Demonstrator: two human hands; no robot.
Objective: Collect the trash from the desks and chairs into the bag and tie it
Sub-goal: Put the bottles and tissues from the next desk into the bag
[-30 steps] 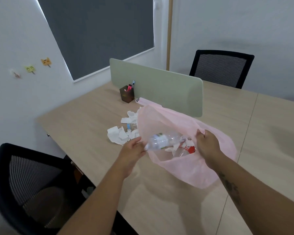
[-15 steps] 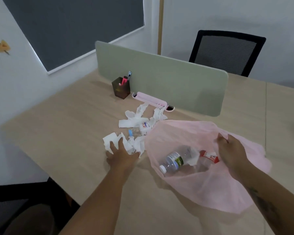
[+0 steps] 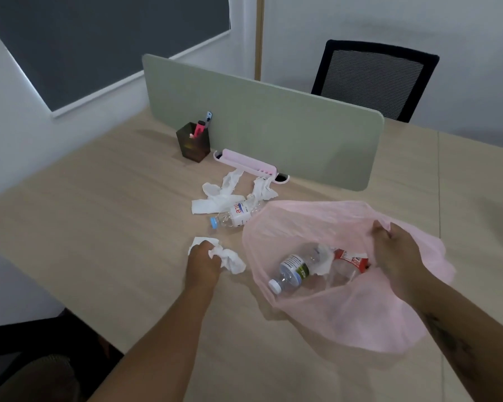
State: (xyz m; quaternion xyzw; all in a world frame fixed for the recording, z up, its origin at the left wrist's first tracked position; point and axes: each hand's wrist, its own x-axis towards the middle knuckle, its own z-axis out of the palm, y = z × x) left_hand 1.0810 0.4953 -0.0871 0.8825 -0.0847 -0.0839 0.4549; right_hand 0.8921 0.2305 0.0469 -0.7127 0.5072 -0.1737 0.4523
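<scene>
A person's left hand (image 3: 201, 262) is closing around a crumpled white tissue (image 3: 230, 259) on the wooden desk (image 3: 99, 227), while the right hand (image 3: 395, 253) is pinching the rim of a pink trash bag (image 3: 346, 320) to its right, holding it open. Two clear plastic bottles (image 3: 295, 271) (one red-labelled, partly hidden by the wrist) are lying inside with tissue. Farther off, another bottle (image 3: 234, 216) and loose tissues (image 3: 218, 200) are lying near a pink tray (image 3: 246, 163), a dark pen holder (image 3: 192, 142), and a green divider (image 3: 273, 126) screening the far chair (image 3: 375, 79).
</scene>
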